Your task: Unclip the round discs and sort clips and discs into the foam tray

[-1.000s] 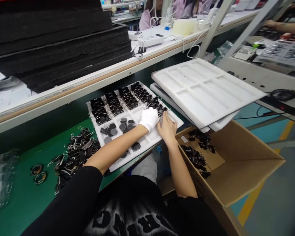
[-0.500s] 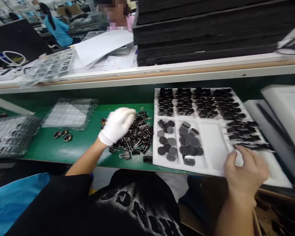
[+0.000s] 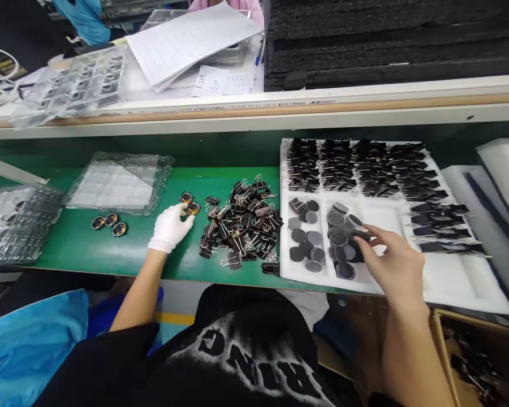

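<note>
My left hand (image 3: 169,229), in a white glove, has its thumb and forefinger at the edge of a small round black-and-gold piece (image 3: 193,208) on the green bench. A second such piece (image 3: 186,197) lies against it. My bare right hand (image 3: 392,263) pinches a dark round disc (image 3: 360,235) over the white foam tray (image 3: 377,217). Below it, loose grey and black discs (image 3: 338,238) fill one compartment. More discs (image 3: 306,236) lie in the compartment to the left. Between my hands spreads a heap of black binder clips (image 3: 241,220).
Rows of clamped binder clips (image 3: 356,164) line the tray's back and right. Three round pieces (image 3: 111,219) lie at left, near clear plastic trays (image 3: 119,183) and a tray stack (image 3: 19,223). A shelf edge (image 3: 237,113) crosses behind. A box of clips (image 3: 475,362) stands lower right.
My left hand has moved left from the clip heap to the round pieces. My right hand has gone from the tray's right side to the discs and taken one. The view has shifted.
</note>
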A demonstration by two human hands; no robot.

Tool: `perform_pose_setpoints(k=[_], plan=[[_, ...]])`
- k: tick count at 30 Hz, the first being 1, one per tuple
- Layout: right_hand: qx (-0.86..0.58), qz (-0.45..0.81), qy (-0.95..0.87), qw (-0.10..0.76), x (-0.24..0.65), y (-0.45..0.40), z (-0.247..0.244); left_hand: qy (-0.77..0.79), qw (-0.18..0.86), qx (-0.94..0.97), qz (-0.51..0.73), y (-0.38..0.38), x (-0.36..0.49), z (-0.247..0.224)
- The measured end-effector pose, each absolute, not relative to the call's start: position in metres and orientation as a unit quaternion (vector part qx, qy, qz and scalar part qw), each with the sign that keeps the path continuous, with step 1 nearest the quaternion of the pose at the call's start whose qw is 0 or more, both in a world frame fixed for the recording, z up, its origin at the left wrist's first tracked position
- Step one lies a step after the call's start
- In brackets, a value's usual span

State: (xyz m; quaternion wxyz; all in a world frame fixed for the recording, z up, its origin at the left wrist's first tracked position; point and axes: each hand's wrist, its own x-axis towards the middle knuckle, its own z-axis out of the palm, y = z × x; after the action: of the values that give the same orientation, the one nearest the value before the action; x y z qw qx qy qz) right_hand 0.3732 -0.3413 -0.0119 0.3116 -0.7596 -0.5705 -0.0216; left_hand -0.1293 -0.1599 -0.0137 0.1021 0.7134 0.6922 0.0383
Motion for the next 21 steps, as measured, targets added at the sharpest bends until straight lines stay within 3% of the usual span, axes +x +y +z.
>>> perform_pose_setpoints(k=[7,13,18,21], plan=[[-0.702,0.002,-0.591,0.397,0.332,-0.338,0.016,0.652,0.099,0.751,-0.013,-0.143,-0.117,0.001],[-0.673,0.19,-0.492,0.518,0.288,-0.331,0.024,0.628,0.134,0.765,-0.038,-0.127,-0.115,-0.006],[-0.601,0.356,-0.416,0.583,0.248,-0.324,0.027,0.683,0.155,0.705,0.108,-0.149,-0.111,-0.013],[-0.541,0.39,-0.435,0.606,0.222,-0.323,0.029,0.689,0.247,0.626,0.27,-0.182,-0.097,0.003]])
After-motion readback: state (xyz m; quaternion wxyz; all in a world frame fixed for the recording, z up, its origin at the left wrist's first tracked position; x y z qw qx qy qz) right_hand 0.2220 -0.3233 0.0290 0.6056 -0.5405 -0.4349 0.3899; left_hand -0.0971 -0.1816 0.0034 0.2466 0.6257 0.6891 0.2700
